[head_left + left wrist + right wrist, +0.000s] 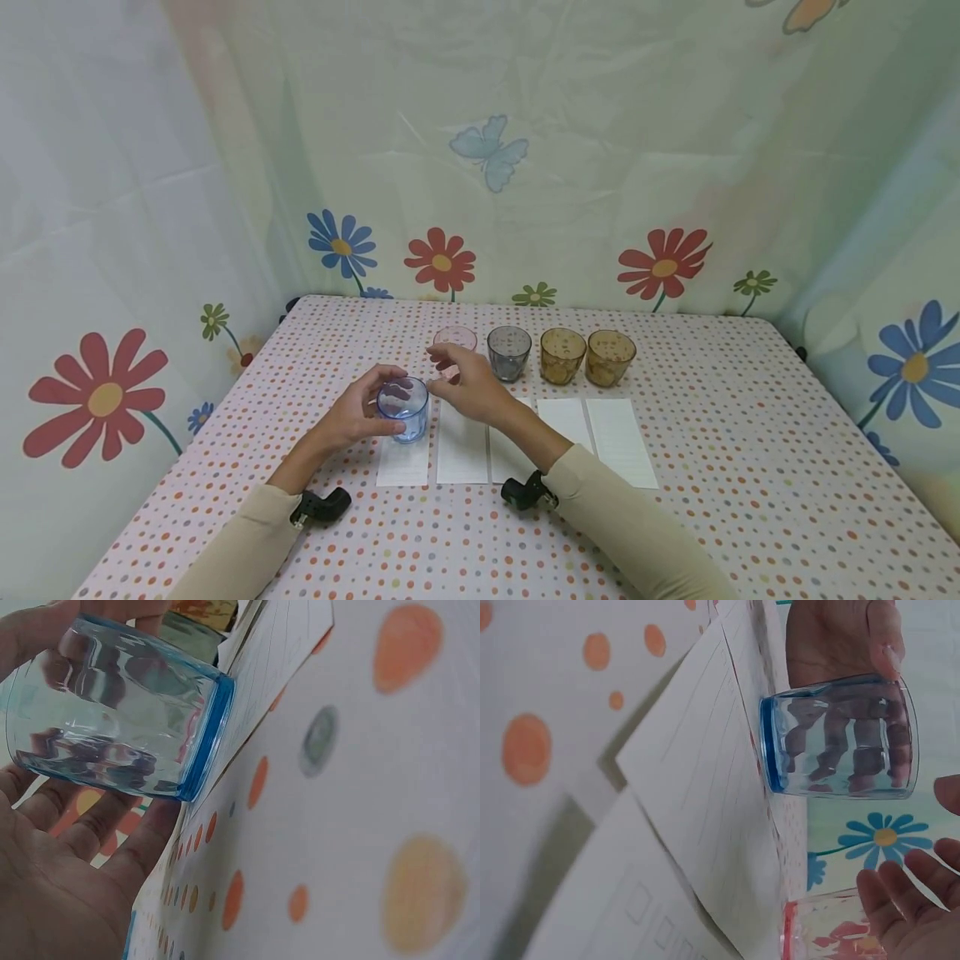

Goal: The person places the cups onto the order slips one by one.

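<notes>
My left hand [360, 412] holds a clear blue glass [405, 412] by its sides, thumb on the near side and fingers around the far side. Upright, the glass is low over the leftmost white paper [402, 467]; its blue base [208, 739] shows close to the paper in the left wrist view. To its right, my right hand [468, 383] hovers with loosely bent fingers and nothing in them. A small gap shows between its thumb and the glass in the right wrist view. Behind this hand stands a pink glass [456, 337], partly hidden.
A grey glass [509, 354] and two amber glasses, one [562, 357] beside the other [611, 358], continue the back row. Several white papers, such as the rightmost one [621, 442], lie side by side on the dotted tablecloth [720, 467]. A flowered curtain [570, 167] hangs behind.
</notes>
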The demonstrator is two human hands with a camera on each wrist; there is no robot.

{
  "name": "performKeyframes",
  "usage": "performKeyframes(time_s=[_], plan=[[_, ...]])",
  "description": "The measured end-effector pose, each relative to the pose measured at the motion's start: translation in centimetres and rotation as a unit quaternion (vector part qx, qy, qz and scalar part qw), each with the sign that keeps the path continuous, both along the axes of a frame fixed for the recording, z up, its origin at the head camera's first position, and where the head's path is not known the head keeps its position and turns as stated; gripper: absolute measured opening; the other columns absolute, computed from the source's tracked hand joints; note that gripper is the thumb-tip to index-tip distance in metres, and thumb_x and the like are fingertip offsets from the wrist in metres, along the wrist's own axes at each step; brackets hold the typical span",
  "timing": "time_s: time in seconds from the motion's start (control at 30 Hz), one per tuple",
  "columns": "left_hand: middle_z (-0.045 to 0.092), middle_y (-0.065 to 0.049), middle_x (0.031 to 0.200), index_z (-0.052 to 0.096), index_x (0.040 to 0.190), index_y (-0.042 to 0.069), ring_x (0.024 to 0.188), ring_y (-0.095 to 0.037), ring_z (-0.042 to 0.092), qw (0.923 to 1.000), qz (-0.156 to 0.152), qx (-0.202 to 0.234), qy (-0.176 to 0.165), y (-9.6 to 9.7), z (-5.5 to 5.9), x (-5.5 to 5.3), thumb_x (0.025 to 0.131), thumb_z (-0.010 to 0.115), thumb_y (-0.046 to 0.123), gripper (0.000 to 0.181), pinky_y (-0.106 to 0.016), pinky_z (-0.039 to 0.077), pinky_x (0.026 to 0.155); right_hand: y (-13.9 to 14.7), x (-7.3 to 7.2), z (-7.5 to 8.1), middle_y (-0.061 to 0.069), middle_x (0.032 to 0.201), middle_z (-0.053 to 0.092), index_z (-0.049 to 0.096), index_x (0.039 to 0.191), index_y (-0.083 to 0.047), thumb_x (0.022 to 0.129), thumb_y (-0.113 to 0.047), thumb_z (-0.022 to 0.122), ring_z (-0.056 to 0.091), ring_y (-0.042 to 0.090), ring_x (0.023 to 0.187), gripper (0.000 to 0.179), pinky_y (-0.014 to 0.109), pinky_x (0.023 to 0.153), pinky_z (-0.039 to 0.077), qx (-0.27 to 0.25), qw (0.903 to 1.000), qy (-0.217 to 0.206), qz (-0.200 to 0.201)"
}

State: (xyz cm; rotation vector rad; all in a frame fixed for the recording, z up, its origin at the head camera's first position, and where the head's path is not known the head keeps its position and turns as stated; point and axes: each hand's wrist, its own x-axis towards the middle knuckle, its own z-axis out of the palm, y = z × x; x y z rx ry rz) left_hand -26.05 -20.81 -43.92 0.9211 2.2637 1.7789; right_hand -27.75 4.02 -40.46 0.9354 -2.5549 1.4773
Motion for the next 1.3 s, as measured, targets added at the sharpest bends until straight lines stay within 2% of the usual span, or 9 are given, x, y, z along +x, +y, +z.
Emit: performKeyframes(time_s=[0.17,0.37,0.53,0.67,0.87,1.03,1.17,1.3], plan=[[0.051,-0.026,0.138,0.041,0.143,-0.004,0.124,-0.046,0.052,1.0,0.0,0.002,0.003,0.0,0.0,-0.1,0.082,0.081,0.009,0.075,-0.05,0.053,0.096,-0.2,-0.1,0.1,0.014,0.126,0.063,0.053,0.14,0.0,0.093,-0.011,0.069,0.06,0.033,0.116,0.051,0.046,0.091,0.055,-0.045,0.9983,0.036,-0.012],[0.051,-0.026,0.138,0.04,0.144,-0.004,0.125,-0.045,0.053,1.0,0.003,-0.005,0.002,0.0,0.0,-0.1,0.082,0.081,0.01,0.075,-0.047,0.054,0.095,-0.2,-0.3,0.3,0.013,0.127,0.062,0.052,0.141,-0.003,0.094,-0.011,0.068,0.06,0.028,0.116,0.05,0.044,0.091,0.054,-0.091,0.9938,0.049,-0.039],[0.052,-0.024,0.138,0.04,0.145,-0.004,0.126,-0.044,0.053,0.9999,0.009,-0.01,0.001,0.0,0.1,0.0,0.082,0.081,0.011,0.077,-0.051,0.052,0.097,-0.2,-0.5,0.8,0.018,0.132,0.06,0.051,0.142,-0.003,0.093,-0.009,0.069,0.058,0.033,0.12,0.053,0.048,0.093,0.053,-0.145,0.9863,0.058,-0.055],[0.053,-0.024,0.138,0.04,0.145,-0.004,0.125,-0.043,0.054,0.9998,0.015,-0.013,0.0,0.0,0.1,0.1,0.081,0.081,0.012,0.077,-0.054,0.051,0.098,-0.3,-0.6,1.1,0.016,0.137,0.058,0.049,0.144,-0.002,0.093,-0.009,0.069,0.055,0.038,0.123,0.055,0.049,0.097,0.05,-0.152,0.9828,0.068,-0.081],[0.053,-0.023,0.138,0.041,0.144,-0.002,0.126,-0.042,0.054,0.9997,0.016,-0.018,-0.001,0.0,0.3,0.1,0.081,0.081,0.011,0.076,-0.051,0.052,0.099,-0.2,-0.4,1.1,0.013,0.143,0.056,0.049,0.145,-0.003,0.091,-0.01,0.071,0.053,0.034,0.128,0.058,0.051,0.105,0.045,-0.152,0.9773,0.049,-0.139],[0.052,-0.022,0.139,0.042,0.144,-0.001,0.126,-0.043,0.053,0.9996,0.019,-0.019,0.002,-0.2,0.6,0.0,0.081,0.081,0.01,0.075,-0.051,0.052,0.098,-0.5,-0.4,1.2,0.011,0.147,0.054,0.047,0.146,-0.003,0.091,-0.012,0.07,0.047,0.026,0.137,0.06,0.048,0.109,0.043,-0.159,0.974,0.03,-0.159],[0.052,-0.022,0.139,0.042,0.144,0.001,0.127,-0.044,0.053,0.9997,0.015,-0.018,0.0,-0.2,0.7,0.1,0.081,0.081,0.011,0.074,-0.051,0.052,0.098,-0.6,-0.4,1.4,0.012,0.151,0.049,0.045,0.147,-0.004,0.091,-0.014,0.07,0.043,0.026,0.141,0.063,0.048,0.113,0.039,-0.172,0.9672,0.008,-0.187],[0.053,-0.022,0.138,0.044,0.143,0.005,0.127,-0.043,0.053,0.9996,0.018,-0.02,-0.005,-0.2,0.2,0.3,0.081,0.082,0.013,0.073,-0.049,0.051,0.099,-0.5,-0.1,1.2,0.01,0.155,0.045,0.043,0.15,-0.008,0.09,-0.018,0.071,0.039,0.028,0.144,0.067,0.051,0.116,0.034,-0.172,0.9605,-0.019,-0.218]])
